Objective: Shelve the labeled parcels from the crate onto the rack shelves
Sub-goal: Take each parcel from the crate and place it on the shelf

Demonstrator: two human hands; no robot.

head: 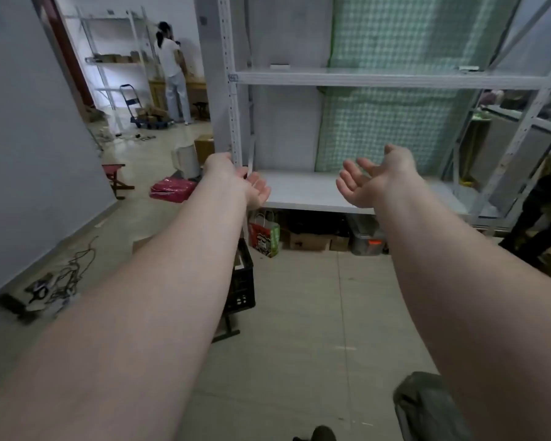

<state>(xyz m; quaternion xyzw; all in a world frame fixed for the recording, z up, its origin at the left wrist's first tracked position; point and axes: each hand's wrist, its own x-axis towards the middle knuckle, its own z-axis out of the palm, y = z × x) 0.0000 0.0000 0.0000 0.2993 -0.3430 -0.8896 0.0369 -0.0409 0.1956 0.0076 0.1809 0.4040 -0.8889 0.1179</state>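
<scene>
Left hand [239,183], right hand [376,179] stretched toward lower rack shelf [299,192]. Palms up, fingers spread loose, holding nothing. Black crate [244,291] partly behind left arm.

I have only one view, a wide-angle camera worn on the head, facing forward and tilted down at the rack [392,78] and the floor [299,313]. It sits close to the rack. The left forearm [159,297] and right forearm [458,281] enter from the bottom edge.
</scene>
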